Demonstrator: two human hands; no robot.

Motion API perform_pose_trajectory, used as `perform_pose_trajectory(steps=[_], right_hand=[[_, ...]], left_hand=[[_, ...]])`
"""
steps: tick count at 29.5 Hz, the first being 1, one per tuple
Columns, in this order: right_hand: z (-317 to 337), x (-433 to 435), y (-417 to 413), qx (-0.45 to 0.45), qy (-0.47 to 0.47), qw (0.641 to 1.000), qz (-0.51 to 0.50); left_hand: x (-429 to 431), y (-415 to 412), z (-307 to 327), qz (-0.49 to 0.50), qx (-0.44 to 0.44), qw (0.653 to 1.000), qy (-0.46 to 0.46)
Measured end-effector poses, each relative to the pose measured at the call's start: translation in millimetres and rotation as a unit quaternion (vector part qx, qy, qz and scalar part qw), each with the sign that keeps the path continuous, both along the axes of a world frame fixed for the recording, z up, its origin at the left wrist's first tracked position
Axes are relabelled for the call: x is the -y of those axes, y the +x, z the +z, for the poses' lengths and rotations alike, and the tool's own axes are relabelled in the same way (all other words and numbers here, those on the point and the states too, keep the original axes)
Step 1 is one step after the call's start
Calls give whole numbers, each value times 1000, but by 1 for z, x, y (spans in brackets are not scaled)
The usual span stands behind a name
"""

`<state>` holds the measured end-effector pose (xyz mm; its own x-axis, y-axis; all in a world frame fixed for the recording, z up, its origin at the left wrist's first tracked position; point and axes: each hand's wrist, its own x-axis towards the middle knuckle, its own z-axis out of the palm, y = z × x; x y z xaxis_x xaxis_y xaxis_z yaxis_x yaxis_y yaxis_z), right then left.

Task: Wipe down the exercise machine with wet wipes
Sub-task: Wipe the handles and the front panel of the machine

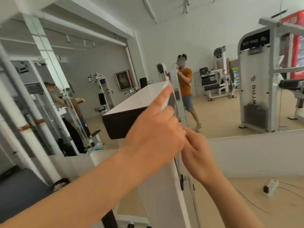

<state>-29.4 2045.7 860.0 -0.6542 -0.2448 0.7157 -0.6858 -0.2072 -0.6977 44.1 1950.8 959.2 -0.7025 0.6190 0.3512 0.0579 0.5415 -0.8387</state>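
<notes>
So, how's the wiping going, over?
Left hand holds white wet wipe against white metal machine frame. Right hand at frame edge, grip unclear. Nothing blocking.

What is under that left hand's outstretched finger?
A white wipe, pressed onto the top of the machine. Its upper corner shows past the fingertip; the left hand covers the rest, and the surface beneath is hidden.

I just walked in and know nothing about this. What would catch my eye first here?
Two bare hands meet mid-picture: the left hand presses a white wet wipe onto the top of the white exercise machine, the right hand curled just below it. In the mirror behind, a person in an orange shirt stands centre, with another white weight machine at the right.
</notes>
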Motion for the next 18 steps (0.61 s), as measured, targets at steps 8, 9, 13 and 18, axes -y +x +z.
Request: perform_pose_trajectory(steps=[8, 9, 13, 18], right_hand=[[0, 0, -96, 8, 154, 986, -56], [4, 5, -104, 7, 143, 988, -51], [-1, 27, -118, 84, -3, 994, 75], [-73, 51, -122, 30, 31, 997, 66]], left_hand=[[-47, -48, -60, 309, 190, 931, 30], [-47, -53, -63, 319, 174, 930, 54], [-41, -68, -68, 296, 147, 934, 139], [-34, -64, -84, 233, 129, 961, 75]])
